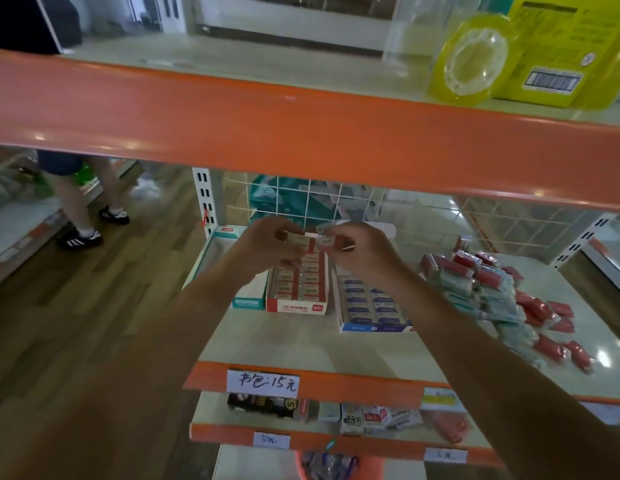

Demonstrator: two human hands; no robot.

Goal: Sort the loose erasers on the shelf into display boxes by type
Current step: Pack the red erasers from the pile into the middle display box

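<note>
Holding small rectangular erasers in red-and-white paper sleeves [299,239], the left hand [267,245] and the right hand [362,251] met just above the open red-and-white cardboard display box [296,292]. Each pinched its share between thumb and fingertips; the count in each grip could not be made out. The box held rows of matching erasers and looked near full. Just beside it on the right sat the blue-and-white cardboard display box [370,308] of blue-sleeved erasers; on the left was a teal-edged white cardboard box [222,265], its inside mostly hidden behind the left forearm. A heap of loose cellophane-wrapped red and pale-green erasers [488,292] lay further right on the pale laminate shelf [301,344]. Judgement: the erasers were light and stiff, with sleeves likely slick; best pinched across the long sides and lowered flat into a free slot.
</note>
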